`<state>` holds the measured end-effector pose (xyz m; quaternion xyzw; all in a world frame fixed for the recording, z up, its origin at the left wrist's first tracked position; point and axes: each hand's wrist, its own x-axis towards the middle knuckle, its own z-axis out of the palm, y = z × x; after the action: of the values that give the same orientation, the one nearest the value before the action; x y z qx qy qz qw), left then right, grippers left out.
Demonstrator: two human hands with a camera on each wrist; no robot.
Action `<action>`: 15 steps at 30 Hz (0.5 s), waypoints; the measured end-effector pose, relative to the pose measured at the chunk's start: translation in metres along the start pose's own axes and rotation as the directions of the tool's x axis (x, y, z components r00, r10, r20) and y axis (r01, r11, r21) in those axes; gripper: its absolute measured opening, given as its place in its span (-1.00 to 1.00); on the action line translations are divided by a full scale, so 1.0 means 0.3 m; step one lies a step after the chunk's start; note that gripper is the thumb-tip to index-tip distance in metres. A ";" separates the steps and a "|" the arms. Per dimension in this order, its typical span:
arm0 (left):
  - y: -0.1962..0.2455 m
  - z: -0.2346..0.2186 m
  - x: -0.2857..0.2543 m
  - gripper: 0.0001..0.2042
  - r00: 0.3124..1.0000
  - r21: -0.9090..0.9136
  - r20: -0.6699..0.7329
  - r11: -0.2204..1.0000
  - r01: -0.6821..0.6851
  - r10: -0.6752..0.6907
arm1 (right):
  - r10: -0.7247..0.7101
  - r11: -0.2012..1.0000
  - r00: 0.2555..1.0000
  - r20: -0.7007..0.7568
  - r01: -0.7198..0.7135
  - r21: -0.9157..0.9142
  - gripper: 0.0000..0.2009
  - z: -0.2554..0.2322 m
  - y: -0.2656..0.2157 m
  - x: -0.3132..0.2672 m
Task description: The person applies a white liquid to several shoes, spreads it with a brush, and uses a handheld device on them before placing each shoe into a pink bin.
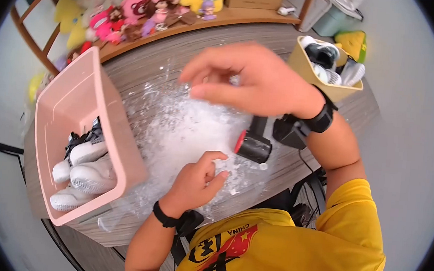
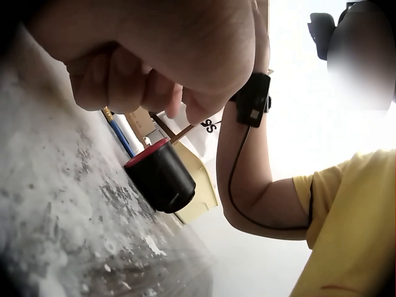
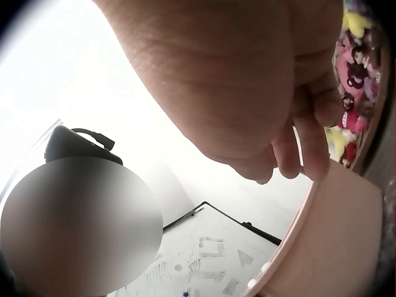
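My right hand is raised over the far part of the table, its fingers bent loosely with no object visible between them. Lower and nearer my body, the left hand hovers at the near edge of a white, powdery-looking patch. Its thumb and forefinger point forward, apart, while the other fingers curl. To its right lies a black cylindrical tool with a red-rimmed end and a handle partly hidden under the right forearm. In the left wrist view this tool appears beyond the curled fingers.
A pink bin with white and grey shoes stands at left. At the far right, a cream bin holds more shoes. Plush toys and dolls fill a wooden shelf behind. Clear plastic film lies by the near left edge.
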<state>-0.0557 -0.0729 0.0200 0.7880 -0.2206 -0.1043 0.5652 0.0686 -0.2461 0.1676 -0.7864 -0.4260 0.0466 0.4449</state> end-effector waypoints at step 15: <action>0.006 -0.010 -0.006 -0.72 0.996 0.055 -0.090 0.998 0.007 -0.002 | 0.255 0.333 0.738 -0.625 -0.674 -0.660 -0.58 -0.678 0.354 -0.657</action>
<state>-0.0565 -0.0700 0.0225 0.8079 -0.1958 -0.0638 0.5522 0.1025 -0.5462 0.1508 -0.9765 -0.0340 -0.2095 0.0363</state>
